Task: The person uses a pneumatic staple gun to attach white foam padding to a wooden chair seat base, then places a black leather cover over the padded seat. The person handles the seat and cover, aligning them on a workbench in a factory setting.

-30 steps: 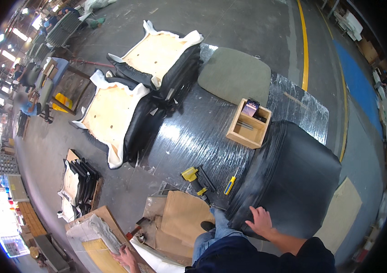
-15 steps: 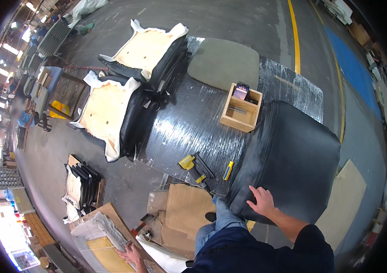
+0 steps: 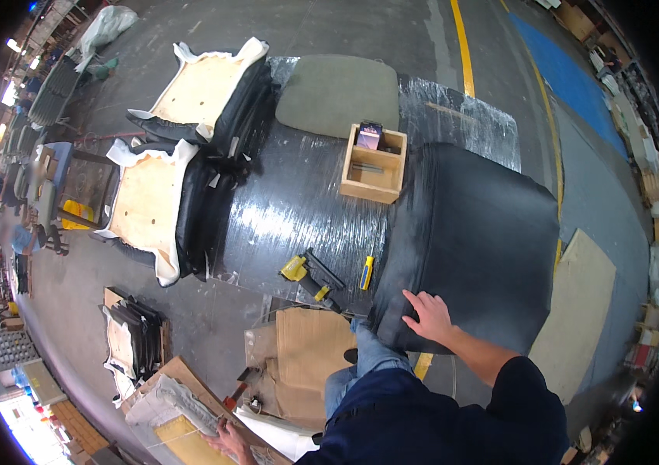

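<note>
My right hand (image 3: pixel 429 318) lies with fingers spread on the near edge of a black upholstered cushion (image 3: pixel 492 240) at the right end of the work table. Down at the lower left, my left hand (image 3: pixel 230 443) stretches its fingers toward a folded grey-white cloth-like bundle (image 3: pixel 184 404) and a yellow sheet (image 3: pixel 178 440). These lie on a brown board-edged surface; whether the fingertips touch anything is hard to make out. Left of the cushion, on the table, are a yellow-and-black staple gun (image 3: pixel 306 277) and a yellow-handled tool (image 3: pixel 367 273).
The table (image 3: pixel 267 225) is wrapped in shiny film. It carries a wooden box (image 3: pixel 372 190) with a small carton inside, and a grey-green pad (image 3: pixel 337 93). Stacked black seats with bare wooden undersides (image 3: pixel 147 198) stand at its left. Cardboard (image 3: pixel 314 341) lies by my legs.
The whole view has shifted, so the table's things sit further left. My right hand stays on the cushion, and my left hand stays beside the bundle at the lower left.
</note>
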Action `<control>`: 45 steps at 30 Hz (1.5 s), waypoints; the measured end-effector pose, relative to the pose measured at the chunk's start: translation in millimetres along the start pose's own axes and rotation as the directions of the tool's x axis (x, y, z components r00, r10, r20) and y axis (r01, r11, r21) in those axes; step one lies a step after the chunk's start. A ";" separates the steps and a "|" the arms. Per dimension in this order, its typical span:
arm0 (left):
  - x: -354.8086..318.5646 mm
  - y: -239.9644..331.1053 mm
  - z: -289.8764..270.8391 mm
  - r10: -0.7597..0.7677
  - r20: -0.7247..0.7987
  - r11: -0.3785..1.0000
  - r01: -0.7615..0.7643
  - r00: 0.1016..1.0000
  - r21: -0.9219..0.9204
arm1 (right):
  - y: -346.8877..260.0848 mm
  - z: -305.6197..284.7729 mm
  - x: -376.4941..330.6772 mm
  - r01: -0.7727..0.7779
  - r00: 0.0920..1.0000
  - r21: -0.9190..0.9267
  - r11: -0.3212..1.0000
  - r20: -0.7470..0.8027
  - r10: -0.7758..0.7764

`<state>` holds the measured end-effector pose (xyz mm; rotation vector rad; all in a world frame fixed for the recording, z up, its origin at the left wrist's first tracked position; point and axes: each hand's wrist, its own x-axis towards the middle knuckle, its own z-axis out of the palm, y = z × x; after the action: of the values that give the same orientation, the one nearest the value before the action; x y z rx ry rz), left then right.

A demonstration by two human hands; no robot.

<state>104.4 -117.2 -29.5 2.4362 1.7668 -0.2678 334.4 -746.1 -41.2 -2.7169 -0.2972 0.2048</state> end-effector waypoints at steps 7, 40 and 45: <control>12.4 -14.9 10.5 0.126 0.002 0.990 -0.126 0.992 -0.057 | 1.4 3.6 3.8 -0.042 0.999 0.053 0.998 -0.002 0.043; 7.3 -22.9 -0.9 0.146 0.010 0.964 -0.140 0.989 -0.225 | -37.8 50.7 -52.6 -0.048 0.993 0.035 0.998 0.106 0.044; -2.1 -4.7 -7.5 0.162 0.003 0.973 -0.159 0.987 -0.165 | -55.7 41.0 -62.8 -0.159 0.984 0.010 0.987 0.078 0.158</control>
<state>99.9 -116.2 -21.8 2.4324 1.5083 -0.1206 256.2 -695.7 -49.8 -2.7217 -0.0995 0.3561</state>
